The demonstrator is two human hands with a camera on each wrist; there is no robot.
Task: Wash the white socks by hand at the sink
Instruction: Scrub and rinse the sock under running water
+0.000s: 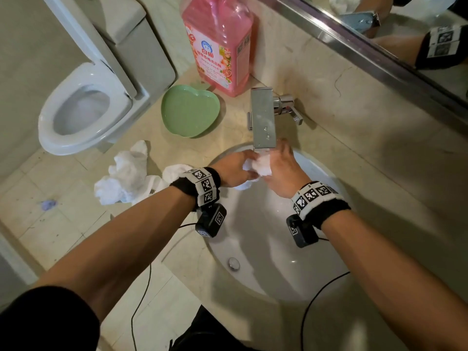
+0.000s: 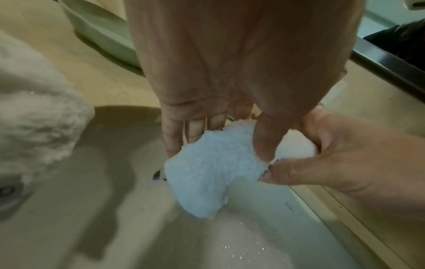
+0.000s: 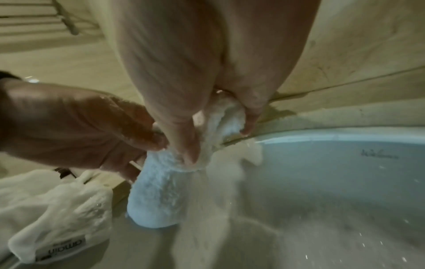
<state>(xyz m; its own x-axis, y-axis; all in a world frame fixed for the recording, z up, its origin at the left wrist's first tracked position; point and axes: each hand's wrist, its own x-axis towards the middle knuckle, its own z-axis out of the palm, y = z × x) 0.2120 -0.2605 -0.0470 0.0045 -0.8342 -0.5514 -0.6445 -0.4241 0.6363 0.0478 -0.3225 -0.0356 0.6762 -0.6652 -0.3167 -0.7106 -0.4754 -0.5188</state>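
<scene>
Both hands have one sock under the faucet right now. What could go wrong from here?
1. The white sock is bunched between the left hand and right hand, so inner folds may go unrinsed.
2. Other white cloth lies at the sink's edge beside the left forearm, which might nudge it.

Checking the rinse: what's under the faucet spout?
A white sock, gripped by left hand and right hand, above the sink. The hands cover part of it.

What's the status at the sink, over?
Left hand and right hand both grip white sock under faucet. Other socks wait on counter. Nothing blocking.
</scene>
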